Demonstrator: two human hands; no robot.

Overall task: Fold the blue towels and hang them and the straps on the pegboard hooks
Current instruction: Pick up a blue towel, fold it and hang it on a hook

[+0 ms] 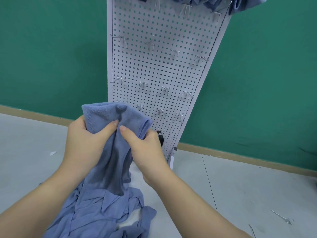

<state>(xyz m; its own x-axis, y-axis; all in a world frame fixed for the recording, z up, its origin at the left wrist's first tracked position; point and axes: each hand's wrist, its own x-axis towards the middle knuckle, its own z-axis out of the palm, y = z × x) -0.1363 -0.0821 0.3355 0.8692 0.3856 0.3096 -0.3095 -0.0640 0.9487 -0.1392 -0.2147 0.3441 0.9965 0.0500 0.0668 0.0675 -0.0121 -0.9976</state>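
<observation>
I hold a blue towel [109, 117] up in front of the lower part of the white pegboard [159, 69]. My left hand [85, 140] grips its left side, thumb pressed onto the cloth. My right hand [145, 150] pinches the towel's right side, thumb on top. The towel's lower part hangs down to a pile of blue towels [103, 212] on the floor. More blue towels [223, 2] hang from hooks at the pegboard's top edge. A black strap end [160, 136] shows just behind my right hand, low on the board.
Several bare metal hooks [175, 53] stick out of the pegboard in rows. The board leans against a green wall [51, 48]. Loose metal hooks [283, 219] lie on the grey floor [240, 186] at the right.
</observation>
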